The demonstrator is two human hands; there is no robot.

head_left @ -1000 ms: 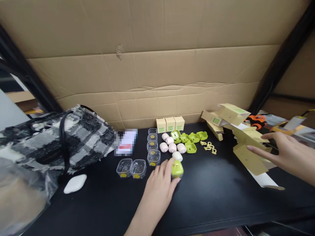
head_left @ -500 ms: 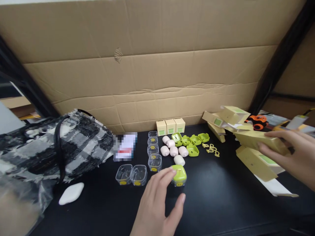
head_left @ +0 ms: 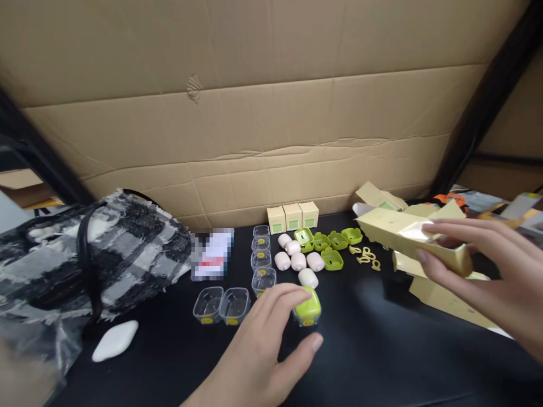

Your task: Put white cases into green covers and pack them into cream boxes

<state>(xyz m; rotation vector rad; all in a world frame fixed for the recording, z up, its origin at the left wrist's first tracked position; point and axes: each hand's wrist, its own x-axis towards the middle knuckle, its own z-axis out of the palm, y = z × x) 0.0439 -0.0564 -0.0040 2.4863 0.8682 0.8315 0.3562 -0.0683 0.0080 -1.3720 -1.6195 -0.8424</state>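
My left hand (head_left: 271,345) hovers with thumb and fingers apart, its fingertips over the left edge of a small clear container with a green lid (head_left: 307,305); whether they touch it I cannot tell. On the right, my right hand (head_left: 487,265) grips an opened, partly flattened yellow cardboard box (head_left: 403,229) between thumb and fingers. More opened yellow boxes (head_left: 445,294) lie beneath and behind it. A white rounded piece (head_left: 308,277) sits just behind the lidded container, and several pale pink rounded pieces (head_left: 298,261) are grouped farther back.
Clear cups (head_left: 235,304) stand left of centre. Green flower-edged trays (head_left: 332,259) and small yellow rings (head_left: 365,255) lie right of centre. Three closed boxes (head_left: 292,218) stand against the cardboard wall (head_left: 254,113). A plaid bag (head_left: 136,254) and a white rounded object (head_left: 115,341) are at left.
My right hand has raised the yellow box and shifted it left, tilting it. The opened boxes behind have moved. My left hand stays near the green lid, its fingers slightly more bent.
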